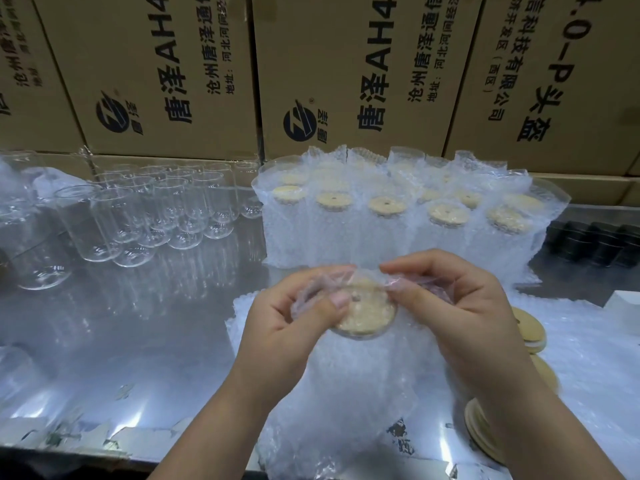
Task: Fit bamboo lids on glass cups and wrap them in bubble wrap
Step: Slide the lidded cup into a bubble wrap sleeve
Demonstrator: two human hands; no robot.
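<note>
We hold our left hand point(298, 317) and right hand point(450, 299) together at the centre of the frame. Each pinches the loose top edge of the clear bubble wrap sleeve point(346, 393) with thumb and curled fingers and draws it over the round pale bamboo lid point(367, 313). The glass cup under that lid is hidden by lid and wrap, so we judge it is there only from the sleeve's shape. The lid looks seated, and the wrap already goes round the body. For this piece we think only the closing of the top fold is left.

Just behind our hands, right of centre, stand rows of finished cups in bubble wrap with bamboo lids point(398, 216), more than a dozen as far as we can tell. At the upper left a cluster of bare clear glass cups point(149, 209) still waits for lids and wrap, so a good share of the work remains.

Loose bamboo lids point(530, 330) lie stacked at the right, near our right wrist, on flat sheets of bubble wrap point(606, 375). Small black containers point(595, 244) sit at the right edge; we cannot tell what they are. Brown printed cardboard boxes point(346, 71) wall off the back of the shiny metal table point(138, 323).

The wrapped rows stand close in front of our hands, so a careless push forward could knock them.
</note>
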